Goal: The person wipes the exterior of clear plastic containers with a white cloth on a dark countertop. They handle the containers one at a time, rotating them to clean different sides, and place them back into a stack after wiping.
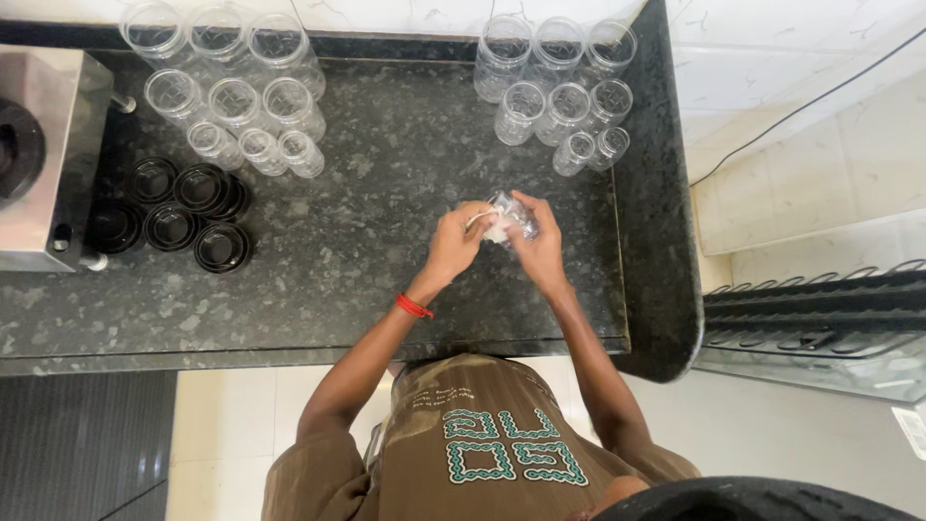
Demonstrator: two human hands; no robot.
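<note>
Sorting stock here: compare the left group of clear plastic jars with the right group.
The left group of clear plastic jars holds nine, beside black round lids; the right group of clear plastic jars holds eight, with no lids nearby. Both stand upright, open-mouthed, on the dark speckled stone counter.

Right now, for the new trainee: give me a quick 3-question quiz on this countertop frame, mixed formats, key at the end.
1. True or false: the left hand and the right hand both hold one clear jar above the dark stone counter.
2. The black lids lie: A) by the right jar group; B) below the left jar group, beside the metal machine; C) on the floor.
3. Fill in: the left wrist wears a ___ band.

Key: 1 true; 2 B; 3 red.
</note>
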